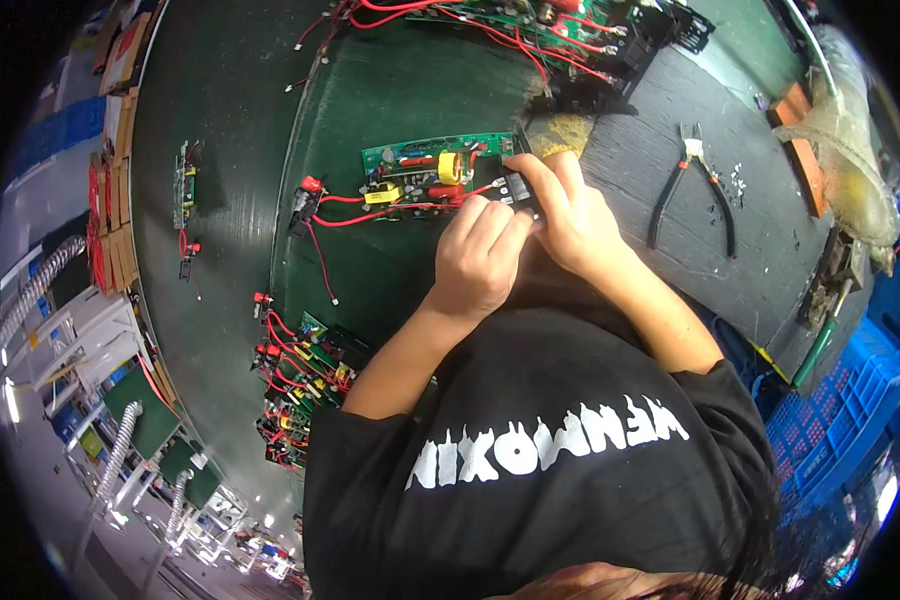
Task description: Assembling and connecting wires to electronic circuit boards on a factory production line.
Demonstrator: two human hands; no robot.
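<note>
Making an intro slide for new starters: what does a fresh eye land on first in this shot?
Probably the green circuit board near the upper middle, with its bright yellow ring and red wires; the left grip and right grip meet at the black part on its right end. Next, the spread pliers on the dark surface to the right, then the blue crate at lower right.

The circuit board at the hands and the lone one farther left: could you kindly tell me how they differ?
The near board lies crosswise in the picture; the lone board runs up and down. The near board has the left hand and right hand at its right end; the lone board is untouched. Both show green, yellow and red.
</note>
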